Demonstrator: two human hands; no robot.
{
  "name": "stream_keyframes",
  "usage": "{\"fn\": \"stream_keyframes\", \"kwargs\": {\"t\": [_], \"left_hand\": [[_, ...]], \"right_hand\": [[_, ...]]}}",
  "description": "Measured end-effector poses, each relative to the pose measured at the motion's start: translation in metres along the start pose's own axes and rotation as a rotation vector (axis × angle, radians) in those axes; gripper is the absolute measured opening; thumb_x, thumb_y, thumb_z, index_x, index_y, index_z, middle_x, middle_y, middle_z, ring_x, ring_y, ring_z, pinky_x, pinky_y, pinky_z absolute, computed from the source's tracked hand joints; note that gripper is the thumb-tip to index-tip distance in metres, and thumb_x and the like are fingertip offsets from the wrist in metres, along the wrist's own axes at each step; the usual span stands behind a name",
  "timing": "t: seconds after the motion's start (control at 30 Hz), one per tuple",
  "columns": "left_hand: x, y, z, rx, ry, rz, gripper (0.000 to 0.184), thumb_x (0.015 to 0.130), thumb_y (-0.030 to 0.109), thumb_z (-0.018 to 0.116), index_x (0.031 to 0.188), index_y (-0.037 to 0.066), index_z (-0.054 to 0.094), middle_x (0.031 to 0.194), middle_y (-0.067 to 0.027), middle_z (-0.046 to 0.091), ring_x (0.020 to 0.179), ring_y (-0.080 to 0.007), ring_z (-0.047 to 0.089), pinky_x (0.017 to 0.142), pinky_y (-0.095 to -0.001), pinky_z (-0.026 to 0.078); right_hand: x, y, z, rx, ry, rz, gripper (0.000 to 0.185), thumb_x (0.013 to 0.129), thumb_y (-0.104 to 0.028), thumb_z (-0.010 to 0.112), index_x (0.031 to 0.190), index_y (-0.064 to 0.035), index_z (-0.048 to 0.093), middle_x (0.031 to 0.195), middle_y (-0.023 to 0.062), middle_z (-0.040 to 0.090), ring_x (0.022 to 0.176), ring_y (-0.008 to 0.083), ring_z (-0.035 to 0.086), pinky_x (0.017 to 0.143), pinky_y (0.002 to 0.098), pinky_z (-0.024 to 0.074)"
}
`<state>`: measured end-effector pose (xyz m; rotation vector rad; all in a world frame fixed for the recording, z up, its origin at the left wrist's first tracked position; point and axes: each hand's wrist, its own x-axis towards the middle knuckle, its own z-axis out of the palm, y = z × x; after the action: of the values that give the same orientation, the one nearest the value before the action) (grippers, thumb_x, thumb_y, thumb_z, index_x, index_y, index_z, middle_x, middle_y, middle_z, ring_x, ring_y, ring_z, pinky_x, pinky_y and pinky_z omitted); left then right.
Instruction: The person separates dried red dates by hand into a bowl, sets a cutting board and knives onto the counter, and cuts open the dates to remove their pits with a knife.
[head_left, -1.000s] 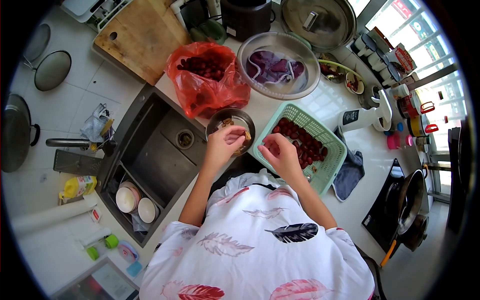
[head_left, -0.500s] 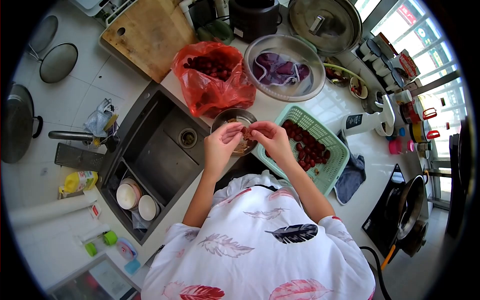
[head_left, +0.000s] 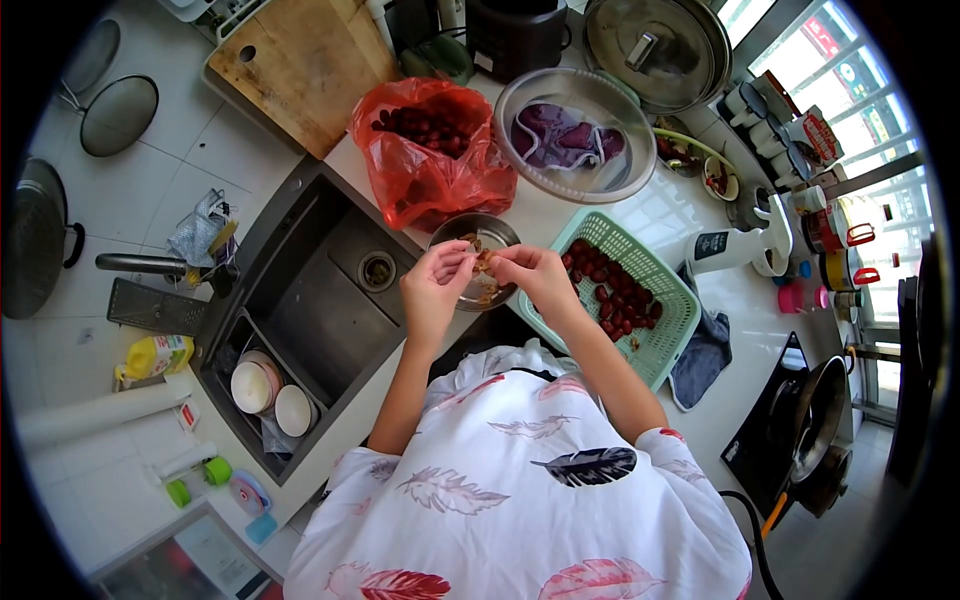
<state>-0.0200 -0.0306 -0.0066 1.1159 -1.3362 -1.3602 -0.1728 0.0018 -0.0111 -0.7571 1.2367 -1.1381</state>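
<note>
Shirt first, since that white feather print (head_left: 540, 470) fills the bottom of my feed from up here on the head cam. Past it, the left hand (head_left: 430, 285) and right hand (head_left: 537, 278) meet, fingertips pinched in on one small brownish piece (head_left: 484, 261). Too tiny for me to tell if it's whole or split. Both thumbs are up by it, which I'd say is for fine control, one side steadying while the other works.

It's held right above the metal bowl (head_left: 505, 235), probably so loose bits fall in there rather than on the counter; similar brown bits already lie inside. The green basket (head_left: 680, 325) of dark red fruit (head_left: 625, 300) sits just right of the bowl, under the right forearm, so I figure that's for a short reach.

Further out, the red plastic bag (head_left: 440, 190) stands behind the bowl with its mouth open, more fruit showing, maybe as the bulk supply. The sink (head_left: 325, 265) is off left. Beyond the basket there's a wide basin (head_left: 640, 175) with purple items (head_left: 565, 137) in it, then a big pot lid (head_left: 690, 60) way at the back.
</note>
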Motion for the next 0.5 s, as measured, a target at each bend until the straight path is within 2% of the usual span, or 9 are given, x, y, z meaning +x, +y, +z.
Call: {"fn": "stream_keyframes", "kwargs": {"t": [0.1,0.2,0.27,0.3,0.33,0.4,0.43,0.47,0.5], "left_hand": [[0.003,-0.001,-0.001,-0.073,-0.043,-0.026,0.022,0.079,0.0,0.061,0.101,-0.003,0.058,0.089,-0.0102,0.064,0.079,-0.0122,0.062,0.068,-0.0208,0.05],[0.007,-0.006,-0.003,0.086,-0.155,-0.036,0.024,0.08,0.002,0.061,0.103,-0.004,0.058,0.092,-0.0098,0.064,0.079,-0.0119,0.062,0.068,-0.021,0.049],[0.013,-0.008,-0.003,0.356,-0.134,0.026,0.025,0.081,0.004,0.061,0.105,-0.004,0.058,0.094,-0.0085,0.064,0.079,-0.012,0.063,0.069,-0.0216,0.049],[0.016,-0.007,-0.005,0.406,-0.151,-0.006,0.025,0.082,0.004,0.058,0.106,-0.003,0.058,0.098,-0.008,0.064,0.083,-0.0118,0.062,0.074,-0.022,0.048],[0.02,-0.011,-0.008,0.406,-0.156,-0.003,0.025,0.082,0.004,0.058,0.106,-0.003,0.058,0.098,-0.008,0.064,0.083,-0.0118,0.062,0.074,-0.022,0.048],[0.026,-0.025,-0.016,0.285,-0.092,0.084,0.024,0.084,0.003,0.056,0.107,-0.003,0.058,0.1,-0.0084,0.063,0.088,-0.012,0.061,0.078,-0.0221,0.047],[0.028,-0.016,-0.021,0.251,-0.106,-0.008,0.024,0.086,0.004,0.052,0.108,-0.003,0.058,0.101,-0.0091,0.063,0.091,-0.0122,0.06,0.082,-0.0224,0.045],[0.031,-0.014,-0.025,0.213,-0.129,0.023,0.022,0.087,0.003,0.05,0.106,-0.004,0.058,0.099,-0.009,0.063,0.089,-0.0127,0.061,0.079,-0.0223,0.046],[0.033,-0.009,-0.029,0.192,-0.146,-0.006,0.021,0.088,0.003,0.049,0.105,-0.004,0.058,0.098,-0.0091,0.063,0.087,-0.0128,0.061,0.078,-0.0223,0.047]], "right_hand": [[0.0,0.0,0.0,-0.051,-0.017,-0.009,0.021,0.082,-0.014,0.061,0.094,0.0035,0.061,0.079,0.0031,0.063,0.072,0.0085,0.056,0.066,0.0208,0.0445],[0.002,-0.002,-0.003,-0.214,-0.052,-0.073,0.021,0.083,-0.014,0.059,0.096,0.0023,0.061,0.081,0.0029,0.063,0.071,0.0084,0.056,0.066,0.0219,0.0449],[0.007,0.0,-0.011,-0.346,0.121,-0.272,0.02,0.083,-0.013,0.058,0.097,0.0017,0.06,0.079,0.0047,0.064,0.067,0.0099,0.057,0.062,0.0235,0.0464],[0.008,-0.002,-0.02,-0.391,0.198,-0.24,0.019,0.082,-0.01,0.057,0.097,0.0012,0.059,0.08,0.0068,0.064,0.067,0.0113,0.058,0.062,0.0243,0.0466],[0.011,0.001,-0.03,-0.402,0.268,-0.315,0.016,0.08,-0.008,0.057,0.094,0.0002,0.06,0.081,0.0081,0.063,0.066,0.0126,0.058,0.061,0.0253,0.0464],[0.003,-0.005,-0.05,-0.567,0.394,-0.255,0.012,0.079,-0.007,0.056,0.088,0.0008,0.059,0.082,0.0101,0.062,0.065,0.0179,0.059,0.061,0.0282,0.0464],[0.001,-0.003,-0.062,-0.681,0.397,-0.264,0.011,0.078,-0.006,0.056,0.086,0.0013,0.059,0.081,0.0112,0.06,0.065,0.0209,0.058,0.061,0.0301,0.0464],[-0.001,0.003,-0.075,-0.793,0.395,-0.269,0.011,0.077,-0.005,0.056,0.084,0.0019,0.058,0.08,0.0123,0.059,0.065,0.0239,0.058,0.062,0.032,0.0464],[0.001,0.016,-0.094,-0.897,0.354,-0.277,0.011,0.075,-0.005,0.056,0.083,0.0024,0.058,0.078,0.0141,0.056,0.073,0.0285,0.057,0.068,0.0354,0.0459]]}}
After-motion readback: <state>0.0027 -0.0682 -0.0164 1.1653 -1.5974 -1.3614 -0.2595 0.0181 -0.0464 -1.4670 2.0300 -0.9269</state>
